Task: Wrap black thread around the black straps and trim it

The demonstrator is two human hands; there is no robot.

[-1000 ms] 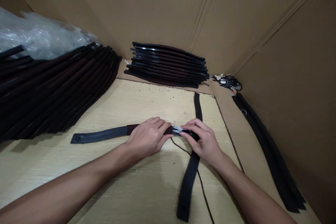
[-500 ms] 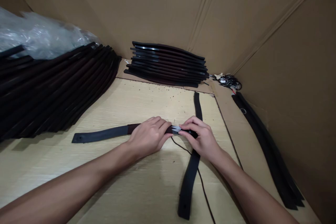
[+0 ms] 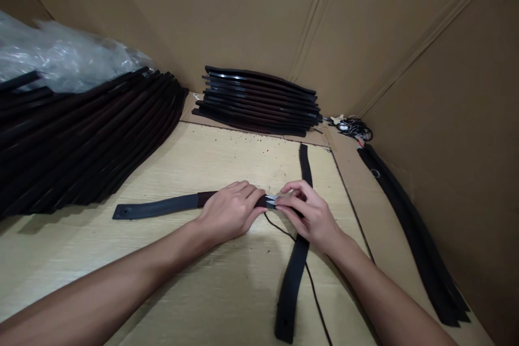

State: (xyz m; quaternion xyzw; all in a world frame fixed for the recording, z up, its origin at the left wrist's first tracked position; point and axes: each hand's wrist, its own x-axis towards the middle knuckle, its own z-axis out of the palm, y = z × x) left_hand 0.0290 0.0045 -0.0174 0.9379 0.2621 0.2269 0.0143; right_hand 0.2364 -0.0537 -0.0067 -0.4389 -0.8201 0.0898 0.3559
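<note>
My left hand [image 3: 233,212] is closed over a black strap [image 3: 158,206] with a dark brown middle section, holding it against the work surface. To its right, my right hand [image 3: 310,211] grips small snips; two pointed metal blades [image 3: 271,200] show at the strap's brown part, beside my left fingertips. The handle is mostly hidden by my fingers. A thin dark cord [image 3: 314,289] runs from under the strap near my left thumb toward the front edge. Beneath my right hand lies a second black strap [image 3: 295,281], crossing front to back.
A large fanned pile of dark straps [image 3: 89,140] lies at left, with clear plastic wrap [image 3: 77,59] behind it. A stack of straps [image 3: 259,101] rests against the back cardboard wall [image 3: 227,11]. Tangled cords [image 3: 352,128] and more straps [image 3: 409,227] lie along the right.
The blades have shifted slightly and less of them shows beyond my right fingers. My left hand stays on the strap; the view moved a little.
</note>
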